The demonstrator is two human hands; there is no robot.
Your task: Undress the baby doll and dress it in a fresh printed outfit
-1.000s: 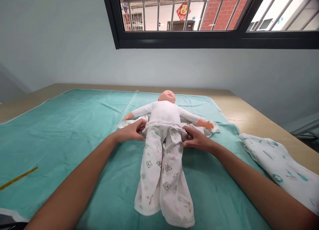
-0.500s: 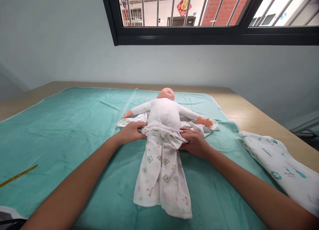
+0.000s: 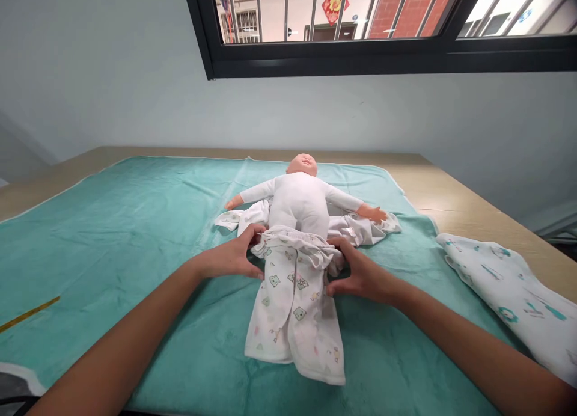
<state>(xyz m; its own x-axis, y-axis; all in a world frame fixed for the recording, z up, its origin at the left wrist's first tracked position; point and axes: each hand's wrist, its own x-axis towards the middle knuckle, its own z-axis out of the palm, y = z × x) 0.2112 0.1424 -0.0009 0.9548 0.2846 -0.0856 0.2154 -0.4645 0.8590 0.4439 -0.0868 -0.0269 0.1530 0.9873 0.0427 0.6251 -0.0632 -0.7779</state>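
A baby doll with a white cloth body lies on its back, arms spread and head toward the wall. White printed baby pants cover its legs, their waistband bunched around the upper thighs. At the left side of the waistband is my left hand, thumb and fingers apart, fingertips at the cloth. My right hand curves around the opposite side, its thumb also spread from the fingers; some bunched cloth lies between them. Under the doll's back and arms a white baby top is laid out, partly hidden.
A teal blanket covers most of the wooden table. On the right lies a folded white printed cloth. A yellowish strip is at the left. Behind stands a wall with a dark-framed window.
Both thumbs have moved away from the fingers, loosening the pinch on the waistband. The waistband now sits flatter and a little lower, baring more of the doll's crotch.
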